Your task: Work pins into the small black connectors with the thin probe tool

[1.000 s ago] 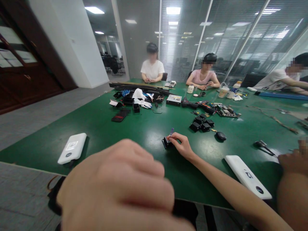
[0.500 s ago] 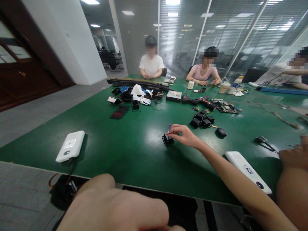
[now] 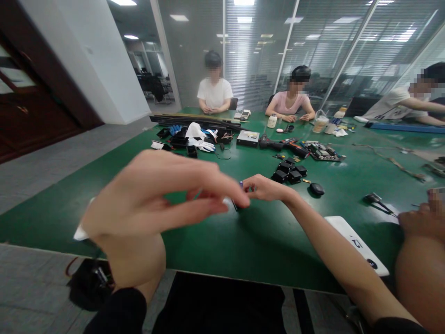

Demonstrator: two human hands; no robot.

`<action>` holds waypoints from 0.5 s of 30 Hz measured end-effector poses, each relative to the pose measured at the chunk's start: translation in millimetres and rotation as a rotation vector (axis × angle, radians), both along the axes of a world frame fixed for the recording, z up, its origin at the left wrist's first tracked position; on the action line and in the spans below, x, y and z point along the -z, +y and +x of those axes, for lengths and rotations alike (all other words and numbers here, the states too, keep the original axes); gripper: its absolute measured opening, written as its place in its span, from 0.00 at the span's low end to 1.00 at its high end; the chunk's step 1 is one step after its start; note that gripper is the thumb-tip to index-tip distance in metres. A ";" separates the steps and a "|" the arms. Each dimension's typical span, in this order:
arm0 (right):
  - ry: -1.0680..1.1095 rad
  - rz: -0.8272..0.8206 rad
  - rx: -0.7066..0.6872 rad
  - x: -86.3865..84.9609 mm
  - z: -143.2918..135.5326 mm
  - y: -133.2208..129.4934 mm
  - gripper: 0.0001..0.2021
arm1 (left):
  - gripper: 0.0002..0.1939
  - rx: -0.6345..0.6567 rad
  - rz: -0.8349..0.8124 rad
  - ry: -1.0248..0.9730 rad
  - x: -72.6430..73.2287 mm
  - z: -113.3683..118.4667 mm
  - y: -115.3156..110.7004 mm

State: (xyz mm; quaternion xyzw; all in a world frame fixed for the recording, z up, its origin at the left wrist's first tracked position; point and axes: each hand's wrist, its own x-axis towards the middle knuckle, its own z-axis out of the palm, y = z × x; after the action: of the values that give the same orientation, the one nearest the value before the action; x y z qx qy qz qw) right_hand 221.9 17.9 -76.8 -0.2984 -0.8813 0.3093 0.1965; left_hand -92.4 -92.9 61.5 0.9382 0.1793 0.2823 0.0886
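The left hand point(image 3: 137, 195), low at the bottom edge half a second ago, is now up over the green table point(image 3: 201, 255). Its thumb and forefinger are apart with nothing visible between them, their tips in front of the small black box point(image 3: 236, 206), which sits on the table mostly hidden; contact cannot be told. The right hand point(image 3: 266, 188) keeps its fingertips pinched on the purple stick point(image 3: 241, 184), of which just a bit shows. The left hand now covers most of the left white power bank point(image 3: 80, 233), including its label. The right white power bank point(image 3: 358, 246) bears a black mark resembling "12", uncertain; other lettering is too small to read.
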 end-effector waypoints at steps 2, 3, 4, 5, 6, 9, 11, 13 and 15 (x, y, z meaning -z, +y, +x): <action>-0.051 -0.004 -0.016 -4.3 -2.7 5.3 0.06 | 0.15 -0.054 -0.046 0.103 0.9 40.6 33.0; -0.072 -0.003 -0.026 -5.9 -3.8 7.8 0.05 | 0.16 -0.090 -0.053 0.185 8.1 57.8 49.3; -0.085 -0.004 -0.034 -7.1 -4.6 9.9 0.05 | 0.16 -0.118 -0.032 0.252 18.7 71.7 64.6; -0.092 -0.004 -0.039 -7.9 -5.0 11.6 0.04 | 0.17 -0.148 -0.014 0.316 31.3 82.0 78.4; -0.093 -0.004 -0.040 -8.5 -5.0 12.8 0.03 | 0.16 -0.181 -0.001 0.375 44.2 89.1 90.2; -0.085 0.001 -0.003 -8.7 -3.3 12.9 0.02 | 0.11 -0.195 -0.026 0.497 71.9 96.3 110.9; -0.087 0.013 0.020 -8.2 -2.1 11.1 0.02 | 0.10 -0.188 -0.038 0.493 76.7 96.2 113.2; -0.092 0.045 0.040 -7.1 -2.0 8.7 0.03 | 0.11 -0.186 -0.041 0.476 74.6 96.4 110.0; -0.086 0.082 0.046 -5.5 -3.3 6.0 0.05 | 0.14 -0.194 -0.029 0.468 71.6 98.1 104.9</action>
State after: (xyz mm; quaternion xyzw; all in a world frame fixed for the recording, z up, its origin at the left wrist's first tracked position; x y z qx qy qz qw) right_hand 218.6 24.0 -71.3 -0.3235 -0.8937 0.2552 0.1775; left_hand 5.8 12.0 -10.2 0.9551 0.2882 0.0620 0.0306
